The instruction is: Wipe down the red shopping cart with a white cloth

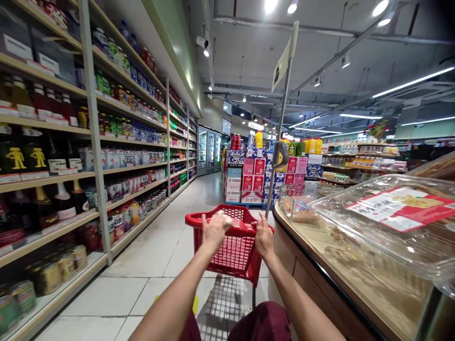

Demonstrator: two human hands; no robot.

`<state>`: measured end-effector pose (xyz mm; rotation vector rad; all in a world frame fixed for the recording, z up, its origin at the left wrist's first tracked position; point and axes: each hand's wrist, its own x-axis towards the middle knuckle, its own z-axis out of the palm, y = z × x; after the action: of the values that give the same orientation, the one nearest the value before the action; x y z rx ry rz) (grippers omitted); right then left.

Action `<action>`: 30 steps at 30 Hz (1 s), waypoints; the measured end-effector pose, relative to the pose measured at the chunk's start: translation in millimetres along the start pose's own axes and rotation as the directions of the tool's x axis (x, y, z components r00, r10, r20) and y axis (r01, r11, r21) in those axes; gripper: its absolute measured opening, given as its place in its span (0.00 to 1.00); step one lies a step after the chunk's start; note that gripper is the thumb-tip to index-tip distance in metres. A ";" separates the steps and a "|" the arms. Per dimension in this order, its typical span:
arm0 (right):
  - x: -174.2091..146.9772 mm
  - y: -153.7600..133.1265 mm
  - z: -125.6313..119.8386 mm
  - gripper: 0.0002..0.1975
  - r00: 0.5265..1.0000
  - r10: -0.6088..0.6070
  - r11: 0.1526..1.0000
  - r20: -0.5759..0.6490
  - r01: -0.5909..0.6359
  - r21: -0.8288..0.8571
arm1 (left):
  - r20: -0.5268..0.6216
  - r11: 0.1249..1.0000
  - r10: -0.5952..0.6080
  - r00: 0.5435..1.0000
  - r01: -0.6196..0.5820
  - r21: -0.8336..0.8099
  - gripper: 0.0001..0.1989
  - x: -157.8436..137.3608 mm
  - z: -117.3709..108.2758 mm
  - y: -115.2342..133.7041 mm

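A red plastic shopping cart [232, 251] with a mesh basket stands right in front of me. My left hand [212, 233] is closed at the left part of its red handle [195, 219]. A small, pale, crumpled thing [223, 219] shows at the fingers of that hand, too blurred to name. At the right end of the handle, my right hand [264, 237] has its fingers bent against the bar, and it looks closed on it. The handle's middle shows between both hands. Little of the basket's inside is visible.
Tall shelves [131, 166] of bottles and cans line the left side. A wooden counter [302, 265] with clear-lidded food packs [401, 213] runs close on the right. A signpost [283, 111] rises beside it. Stacked drink cartons [253, 182] stand ahead, right of the tiled aisle [199, 192].
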<state>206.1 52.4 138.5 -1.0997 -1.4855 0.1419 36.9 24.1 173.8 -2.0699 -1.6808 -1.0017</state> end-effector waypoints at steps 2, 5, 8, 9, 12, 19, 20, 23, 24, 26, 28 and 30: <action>4.6 -1.1 0.1 0.29 1.000 0.019 1.000 0.009 -0.019 0.019 | -0.039 0.994 -0.108 0.993 0.109 0.027 0.15 -0.6 -7.3 -12.0; 7.7 -2.0 1.1 0.29 0.999 0.018 1.000 0.034 -0.018 0.008 | 0.009 1.000 0.012 1.000 -0.012 0.002 0.15 1.2 0.7 5.7; 6.5 -1.3 -0.6 0.29 0.998 0.009 1.000 0.059 -0.011 0.029 | 0.055 0.988 0.147 0.988 -0.144 -0.049 0.14 4.1 13.3 27.0; 5.7 -1.4 -1.4 0.29 0.998 0.005 1.000 0.056 -0.007 0.030 | 0.051 0.988 0.145 0.988 -0.142 -0.054 0.14 4.8 13.8 25.6; 3.5 -4.0 -2.1 0.28 0.999 -0.008 1.000 0.047 0.008 -0.008 | 0.003 1.000 0.008 1.000 -0.008 -0.026 0.16 6.1 5.3 0.3; 5.3 -4.9 -3.0 0.29 0.999 0.028 1.000 0.026 -0.028 0.013 | 0.039 0.984 0.162 0.986 -0.158 -0.082 0.14 3.6 8.4 14.9; 5.5 -3.8 -4.2 0.29 0.999 0.032 0.999 0.020 -0.032 0.030 | 0.046 0.976 0.199 0.979 -0.194 -0.095 0.15 3.1 7.9 18.1; 4.9 -2.6 -5.9 0.28 1.000 0.029 0.998 0.013 -0.029 0.053 | 0.020 0.999 0.024 1.000 -0.023 -0.045 0.14 2.8 -3.4 8.8; 4.8 -3.2 -5.2 0.27 1.000 0.025 0.999 0.014 -0.025 0.043 | 0.000 0.998 -0.067 0.998 0.067 -0.019 0.14 3.2 -7.9 4.0; 5.4 -4.8 -2.6 0.26 0.999 0.030 1.000 0.012 -0.030 0.000 | -0.025 0.989 -0.148 0.989 0.149 0.010 0.14 3.6 -12.3 1.9; 7.5 -5.1 -0.7 0.26 0.999 0.044 0.998 0.007 -0.044 -0.046 | -0.011 0.999 -0.050 0.999 0.050 0.002 0.14 2.4 -9.4 11.1; 10.0 -2.8 -1.7 0.26 0.999 0.044 0.998 0.026 -0.043 -0.052 | 0.012 0.996 0.089 0.996 -0.089 -0.019 0.14 -1.0 -4.8 19.8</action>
<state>207.8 56.9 147.9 -1.1759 -1.4972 0.1503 53.9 15.0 180.4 -2.1470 -1.5761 -0.9812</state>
